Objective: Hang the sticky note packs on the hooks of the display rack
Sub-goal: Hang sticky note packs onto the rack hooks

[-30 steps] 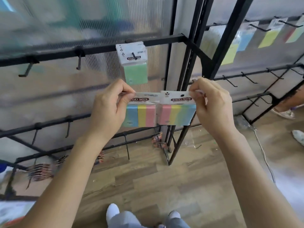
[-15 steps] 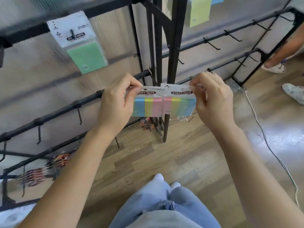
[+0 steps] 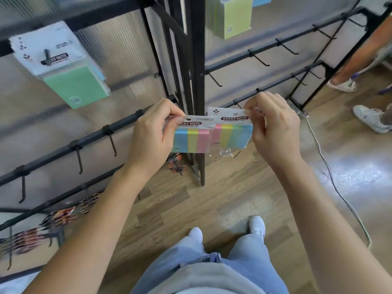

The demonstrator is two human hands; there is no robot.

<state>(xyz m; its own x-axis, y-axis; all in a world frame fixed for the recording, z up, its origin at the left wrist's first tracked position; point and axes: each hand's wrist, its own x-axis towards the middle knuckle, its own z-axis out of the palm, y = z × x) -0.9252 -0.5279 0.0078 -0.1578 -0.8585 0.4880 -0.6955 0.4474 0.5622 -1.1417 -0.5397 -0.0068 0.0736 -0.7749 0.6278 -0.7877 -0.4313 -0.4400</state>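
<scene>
A person stands on a wooden floor [image 3: 212, 200] and holds two striped sticky note packs side by side, facing the corner post of a black display rack [image 3: 198, 60]. The left hand [image 3: 152, 132] pinches the white header card of the left striped pack [image 3: 191, 141] between thumb and curled fingers. The right hand [image 3: 273, 132] pinches the upper corner of the right striped pack [image 3: 233, 134] the same way, and the packs overlap slightly at their inner edges. Holding each by its card likely keeps the paper pads hanging free and the header ready to meet a hook. Neither pack is on the rack yet. Just past the left hand, an empty hook [image 3: 112, 143] juts from a lower rail, and bare hooks [image 3: 258, 59] line the right panel. Farther up, a green pack [image 3: 63, 66] already hangs on the upper left rail. A yellow pack [image 3: 237, 15] hangs near the top edge, which suggests the stocking is partly done.
</scene>
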